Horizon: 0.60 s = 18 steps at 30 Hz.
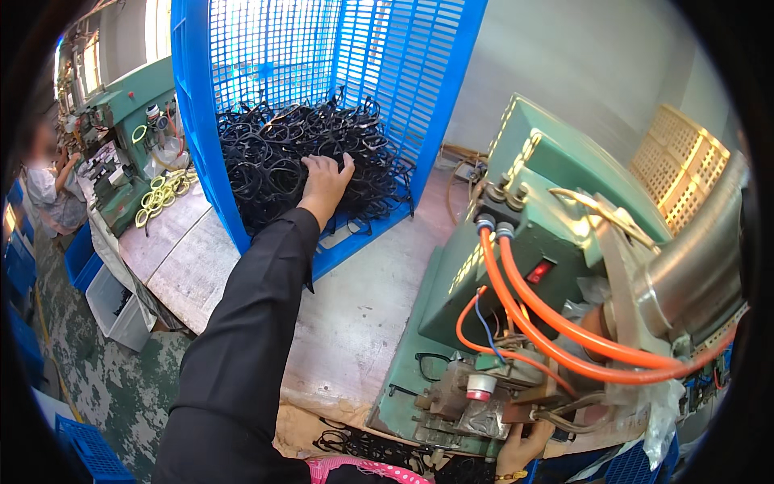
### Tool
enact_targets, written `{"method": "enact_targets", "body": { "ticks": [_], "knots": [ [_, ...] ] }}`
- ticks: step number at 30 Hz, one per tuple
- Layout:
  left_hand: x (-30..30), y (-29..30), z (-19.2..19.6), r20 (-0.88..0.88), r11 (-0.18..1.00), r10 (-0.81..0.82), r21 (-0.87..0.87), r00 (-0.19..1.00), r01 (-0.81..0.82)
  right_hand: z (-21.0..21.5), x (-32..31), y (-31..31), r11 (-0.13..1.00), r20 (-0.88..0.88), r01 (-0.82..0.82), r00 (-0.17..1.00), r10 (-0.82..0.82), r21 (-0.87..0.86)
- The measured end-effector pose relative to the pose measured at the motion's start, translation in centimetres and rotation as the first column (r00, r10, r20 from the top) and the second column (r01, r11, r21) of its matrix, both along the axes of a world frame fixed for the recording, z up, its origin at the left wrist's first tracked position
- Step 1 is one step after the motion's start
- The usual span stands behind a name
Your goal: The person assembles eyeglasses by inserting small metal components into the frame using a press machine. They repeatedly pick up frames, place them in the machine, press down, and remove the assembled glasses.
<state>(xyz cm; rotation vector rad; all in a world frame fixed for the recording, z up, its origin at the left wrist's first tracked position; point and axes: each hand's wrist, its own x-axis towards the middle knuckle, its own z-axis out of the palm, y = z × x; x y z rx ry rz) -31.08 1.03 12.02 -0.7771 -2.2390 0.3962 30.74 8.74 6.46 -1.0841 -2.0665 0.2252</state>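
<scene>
My left hand reaches into a tall blue plastic crate lying on its side on the table. Its fingers are apart, thumb spread out, over a heap of black eyeglass frames; no frame shows lifted in it. At the lower right, my right hand is at the front of a green machine, just below its metal block. That block and tubing partly cover its fingers, so whatever they may hold is hidden. One dark eyeglass frame rests on the machine's green bed, left of the metal fittings.
Orange hoses loop across the machine beside a silver duct. More black frames lie along the near table edge. Yellow-green rings and another green machine are left. A person works beyond them.
</scene>
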Motion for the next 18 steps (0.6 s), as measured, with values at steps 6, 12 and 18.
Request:
{"method": "enact_targets", "body": {
  "ticks": [6,12,18],
  "knots": [
    [0.5,0.0,-1.4,-0.111,0.987,-0.139,0.068,0.984,0.147,-2.2,1.8,1.1,1.0,0.013,-0.003,1.0,0.003,-0.026],
    [-0.7,-0.4,-0.3,-0.006,0.983,-0.18,-0.03,0.984,0.18,0.8,0.1,0.3,0.997,-0.012,-0.064,0.998,0.064,0.044],
    [3.9,-2.3,-0.2,-0.048,0.921,-0.385,0.049,0.922,0.387,-0.2,-0.1,0.7,0.973,-0.07,-0.052,0.995,0.07,0.225]
  ]
}}
